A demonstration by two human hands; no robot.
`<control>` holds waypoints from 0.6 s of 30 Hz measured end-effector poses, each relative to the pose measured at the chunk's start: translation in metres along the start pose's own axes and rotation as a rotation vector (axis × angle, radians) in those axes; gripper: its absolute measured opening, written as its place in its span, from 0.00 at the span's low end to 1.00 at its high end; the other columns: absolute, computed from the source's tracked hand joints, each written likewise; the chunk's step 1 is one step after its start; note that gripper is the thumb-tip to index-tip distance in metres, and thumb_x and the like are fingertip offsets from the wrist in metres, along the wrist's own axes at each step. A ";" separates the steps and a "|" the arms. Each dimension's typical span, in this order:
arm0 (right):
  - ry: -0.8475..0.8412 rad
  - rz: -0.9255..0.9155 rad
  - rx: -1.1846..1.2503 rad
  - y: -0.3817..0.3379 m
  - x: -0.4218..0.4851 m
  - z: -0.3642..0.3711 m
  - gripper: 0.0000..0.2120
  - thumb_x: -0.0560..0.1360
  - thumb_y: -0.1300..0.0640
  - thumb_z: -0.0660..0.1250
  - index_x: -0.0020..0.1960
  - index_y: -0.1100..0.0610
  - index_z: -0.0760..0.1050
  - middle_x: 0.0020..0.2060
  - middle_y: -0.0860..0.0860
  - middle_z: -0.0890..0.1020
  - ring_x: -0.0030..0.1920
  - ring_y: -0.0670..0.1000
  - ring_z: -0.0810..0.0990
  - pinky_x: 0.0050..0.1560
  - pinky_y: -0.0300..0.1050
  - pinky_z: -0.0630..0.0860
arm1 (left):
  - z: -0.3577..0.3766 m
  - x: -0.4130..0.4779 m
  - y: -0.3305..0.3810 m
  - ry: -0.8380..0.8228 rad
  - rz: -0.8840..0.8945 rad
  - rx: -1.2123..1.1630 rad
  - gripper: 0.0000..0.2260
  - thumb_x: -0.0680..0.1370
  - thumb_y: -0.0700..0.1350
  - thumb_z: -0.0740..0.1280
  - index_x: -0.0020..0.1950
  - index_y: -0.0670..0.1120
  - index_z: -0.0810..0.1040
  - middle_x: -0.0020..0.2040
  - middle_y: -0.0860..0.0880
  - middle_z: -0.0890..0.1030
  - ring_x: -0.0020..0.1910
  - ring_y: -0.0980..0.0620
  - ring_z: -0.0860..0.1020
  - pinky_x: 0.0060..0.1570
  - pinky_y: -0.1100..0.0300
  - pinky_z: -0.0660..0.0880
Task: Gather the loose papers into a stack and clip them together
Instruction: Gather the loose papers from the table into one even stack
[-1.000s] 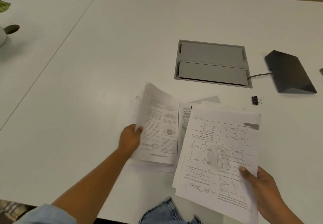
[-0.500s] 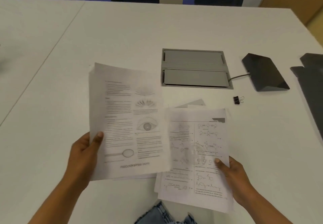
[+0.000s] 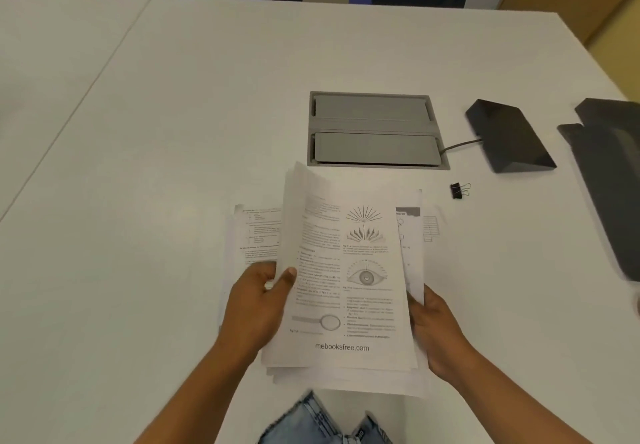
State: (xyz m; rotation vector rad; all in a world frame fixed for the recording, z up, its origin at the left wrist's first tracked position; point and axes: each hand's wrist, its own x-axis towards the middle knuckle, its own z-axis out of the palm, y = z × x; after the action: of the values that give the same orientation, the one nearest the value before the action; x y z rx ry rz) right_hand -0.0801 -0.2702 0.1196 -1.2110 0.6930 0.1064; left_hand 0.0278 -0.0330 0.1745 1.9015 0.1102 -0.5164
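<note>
A loose stack of printed papers is held over the white table's near edge, its top sheet showing an eye diagram and text. My left hand pinches the left side of those top sheets, thumb on the page. My right hand grips the right edge of the sheets underneath. One more printed sheet pokes out flat to the left, behind my left hand. A small black binder clip lies by itself on the table, up and right of the papers.
A grey recessed cable hatch sits in the white table just beyond the papers. A dark wedge-shaped device with a cable lies to its right, and dark flat items lie at the right edge.
My left hand has carried the eye-diagram sheets rightward onto the papers in my right hand, so both bundles overlap. The view has shifted as my head moved.
</note>
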 end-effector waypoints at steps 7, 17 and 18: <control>0.067 0.108 -0.095 -0.006 0.000 -0.003 0.32 0.77 0.33 0.54 0.73 0.49 0.70 0.68 0.49 0.78 0.69 0.51 0.75 0.71 0.50 0.69 | -0.001 0.014 -0.006 -0.172 -0.189 -0.280 0.16 0.78 0.43 0.71 0.65 0.51 0.79 0.59 0.52 0.85 0.58 0.46 0.83 0.61 0.41 0.78; -0.056 -0.204 -0.131 -0.048 0.015 0.006 0.17 0.77 0.55 0.68 0.66 0.54 0.78 0.59 0.50 0.85 0.59 0.51 0.84 0.54 0.45 0.81 | 0.014 0.027 0.002 -0.099 0.063 -0.377 0.13 0.77 0.34 0.70 0.54 0.50 0.84 0.50 0.52 0.88 0.48 0.51 0.86 0.42 0.57 0.84; -0.047 -0.227 -0.150 -0.053 0.016 0.007 0.16 0.77 0.55 0.68 0.64 0.53 0.79 0.57 0.50 0.86 0.58 0.50 0.84 0.53 0.44 0.82 | 0.017 0.029 0.004 -0.092 0.106 -0.360 0.13 0.76 0.35 0.71 0.54 0.52 0.84 0.50 0.53 0.88 0.48 0.52 0.86 0.42 0.58 0.84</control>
State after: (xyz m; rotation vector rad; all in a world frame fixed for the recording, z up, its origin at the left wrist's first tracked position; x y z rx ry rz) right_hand -0.0412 -0.2884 0.1555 -1.4183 0.5094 -0.0025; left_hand 0.0504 -0.0544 0.1610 1.5213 0.0386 -0.4759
